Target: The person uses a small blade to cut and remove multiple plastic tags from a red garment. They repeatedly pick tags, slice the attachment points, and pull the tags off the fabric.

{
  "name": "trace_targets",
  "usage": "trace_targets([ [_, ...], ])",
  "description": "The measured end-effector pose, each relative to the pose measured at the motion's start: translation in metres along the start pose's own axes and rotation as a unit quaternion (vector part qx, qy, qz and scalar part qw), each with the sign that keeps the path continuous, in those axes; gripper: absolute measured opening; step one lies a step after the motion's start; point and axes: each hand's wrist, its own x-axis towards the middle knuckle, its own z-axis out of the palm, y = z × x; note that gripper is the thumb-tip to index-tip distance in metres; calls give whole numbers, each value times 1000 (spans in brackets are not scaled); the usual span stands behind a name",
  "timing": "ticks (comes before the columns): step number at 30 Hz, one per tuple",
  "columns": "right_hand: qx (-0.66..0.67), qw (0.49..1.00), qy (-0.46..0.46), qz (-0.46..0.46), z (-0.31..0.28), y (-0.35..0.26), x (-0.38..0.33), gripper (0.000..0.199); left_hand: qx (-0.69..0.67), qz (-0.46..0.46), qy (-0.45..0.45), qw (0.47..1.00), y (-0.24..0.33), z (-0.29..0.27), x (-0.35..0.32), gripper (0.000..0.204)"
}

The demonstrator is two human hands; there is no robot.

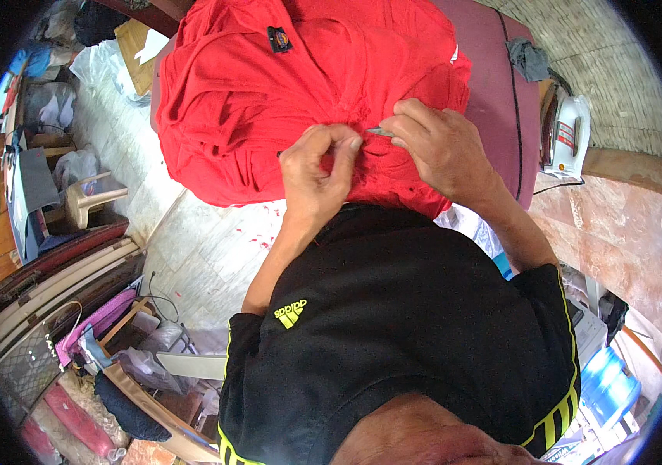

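A large heap of red knit garments (230, 101) lies in front of me, with a dark label (279, 39) showing on a collar. At its near side my left hand (317, 164) is closed in a pinch, thumb against index finger, right over the red cloth. What sits between those fingertips is too small to make out. My right hand (443, 147) is closed on a small pointed metal blade (380, 132), possibly thread snips, whose tip points left toward the left fingertips. Its handle is hidden in the hand.
The heap rests on a mauve padded surface (494, 101) crossed by a dark cord. A white clothes iron (570, 138) stands to the right, near a grey cloth (529, 60). Red scraps dot the pale floor (215, 248). A plastic stool (87, 198) is at left.
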Motion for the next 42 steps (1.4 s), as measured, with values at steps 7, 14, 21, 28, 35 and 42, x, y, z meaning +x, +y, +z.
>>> trace_targets([
  [7, 277, 950, -15, 141, -16, 6, -3, 22, 26, 21, -134, 990, 5, -50, 9, 23],
  [14, 353, 921, 15, 166, -10, 9, -2, 23, 77, 55, -19, 995, -17, 16, 30, 25],
  [21, 271, 957, 66, 84, -37, -6, 18, 25, 38, 104, 58, 992, -45, 12, 12, 7],
  [28, 126, 989, -73, 5, -10, 13, 37, 30, 9, -24, 44, 999, -39, -2, -3, 3],
  [35, -33, 995, -34, -90, 6, 7, 37, 28, -29, -38, 55, 997, -28, -4, 0, 3],
  [42, -53, 993, -45, -97, 9, 3, 41, 26, -29, 2, 53, 998, -23, -6, 4, 6],
])
